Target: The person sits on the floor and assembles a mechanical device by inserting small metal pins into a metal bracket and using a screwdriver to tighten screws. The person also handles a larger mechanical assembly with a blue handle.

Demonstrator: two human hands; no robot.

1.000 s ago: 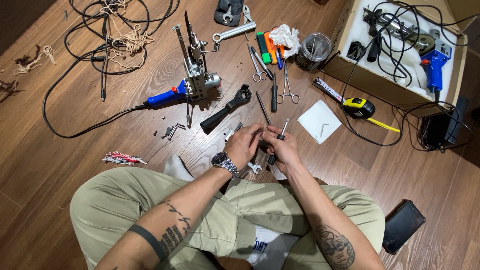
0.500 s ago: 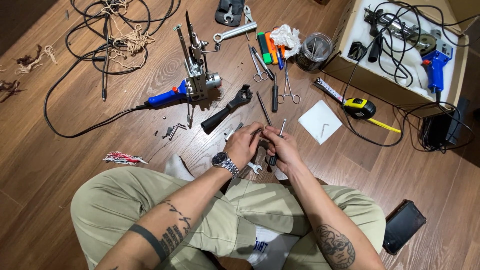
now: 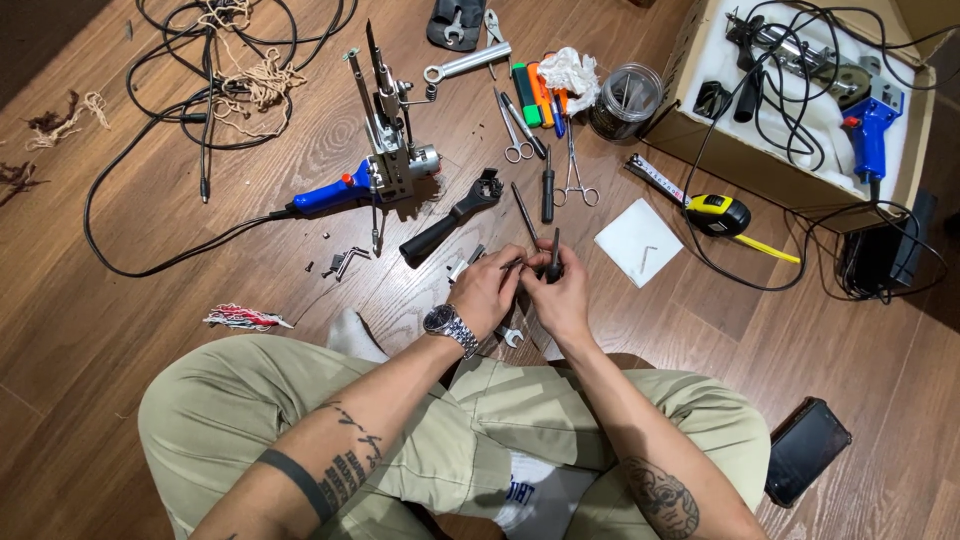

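2 hands meet: left hand [image 3: 487, 290] pinches small metal part [image 3: 512, 263]; right hand [image 3: 562, 296] grips black screwdriver [image 3: 553, 253], 12 o'clock. Best keep tip square, part steady.

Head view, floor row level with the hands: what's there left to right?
Red-and-white thread bundle → small loose metal parts → black-handled adjustable wrench → left hand → right hand, gripping a dark-handled screwdriver → white paper square → yellow tape measure.
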